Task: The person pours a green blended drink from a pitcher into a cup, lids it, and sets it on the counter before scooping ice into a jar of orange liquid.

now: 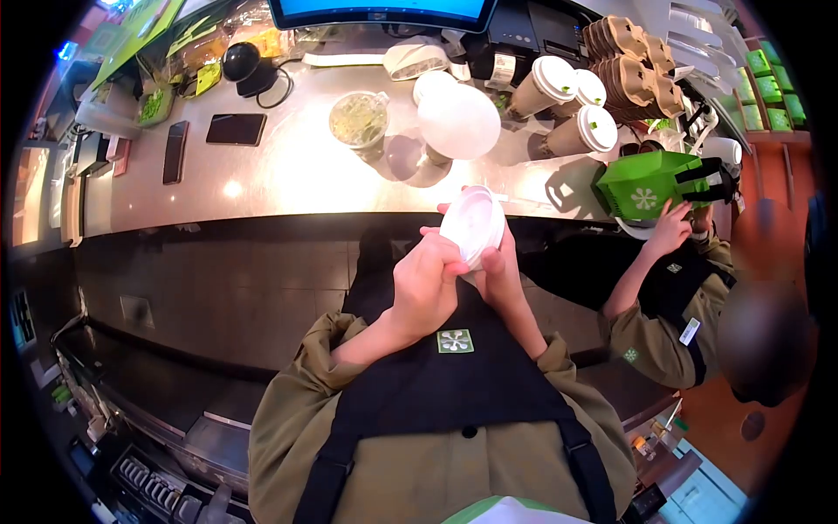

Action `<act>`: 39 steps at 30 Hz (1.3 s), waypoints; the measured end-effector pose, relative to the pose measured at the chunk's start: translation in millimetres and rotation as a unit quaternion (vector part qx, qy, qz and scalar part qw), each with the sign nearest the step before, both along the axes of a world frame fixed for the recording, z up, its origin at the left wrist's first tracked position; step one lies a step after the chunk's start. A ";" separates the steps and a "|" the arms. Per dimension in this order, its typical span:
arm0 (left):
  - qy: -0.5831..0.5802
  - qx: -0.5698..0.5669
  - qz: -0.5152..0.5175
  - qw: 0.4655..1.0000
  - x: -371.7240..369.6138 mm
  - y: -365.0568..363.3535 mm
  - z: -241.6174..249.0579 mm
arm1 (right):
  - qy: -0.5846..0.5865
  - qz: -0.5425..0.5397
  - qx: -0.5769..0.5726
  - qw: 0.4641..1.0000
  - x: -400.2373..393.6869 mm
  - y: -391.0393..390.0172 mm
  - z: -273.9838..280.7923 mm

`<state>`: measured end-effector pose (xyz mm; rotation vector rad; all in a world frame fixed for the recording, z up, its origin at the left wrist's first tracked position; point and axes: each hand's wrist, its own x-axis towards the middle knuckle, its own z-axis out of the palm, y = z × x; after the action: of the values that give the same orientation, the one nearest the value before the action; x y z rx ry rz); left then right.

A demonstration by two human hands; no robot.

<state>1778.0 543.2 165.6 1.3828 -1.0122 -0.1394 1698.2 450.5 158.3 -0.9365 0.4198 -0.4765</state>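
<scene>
A white plastic cup lid point(474, 229) is held up at the counter's front edge, tilted, with its hollow side partly facing me. My left hand point(426, 281) grips its lower left rim between thumb and fingers. On the other side, my right hand point(501, 272) is closed round the lid's right edge, its thumb at the bottom rim. Beyond the lid stands a cup with a broad white top point(458, 122); its lower part is mostly hidden. To its left is a clear plastic cup point(359, 122) with something greenish inside.
Lidded paper cups point(596, 129) and stacked cardboard cup carriers point(633, 65) stand at right. A co-worker's hand point(670, 231) touches a green bag point(650, 185). Two phones point(236, 129), a black scanner point(244, 65) and a monitor point(380, 12) are on the steel counter point(288, 183).
</scene>
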 end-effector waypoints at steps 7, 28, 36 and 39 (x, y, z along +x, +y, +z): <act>0.045 0.038 0.048 0.997 12.0 34.9 -6.8 | 0.033 0.060 -0.021 0.997 19.0 19.3 -11.4; -0.091 0.299 0.515 0.798 224.7 84.9 -225.9 | 0.251 -0.027 -0.586 0.770 40.1 -131.4 22.8; 0.403 0.009 0.101 0.909 54.8 -74.5 -85.8 | 0.268 0.065 -0.709 0.649 81.4 -145.1 8.8; 0.472 -0.022 0.062 0.879 69.8 -105.6 -81.4 | 0.257 0.082 -0.739 0.618 87.2 -149.8 0.4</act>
<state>1847.8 437.6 84.2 1.1146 -0.1017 -0.6242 1785.4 300.7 158.6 -2.7753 0.3893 -0.2947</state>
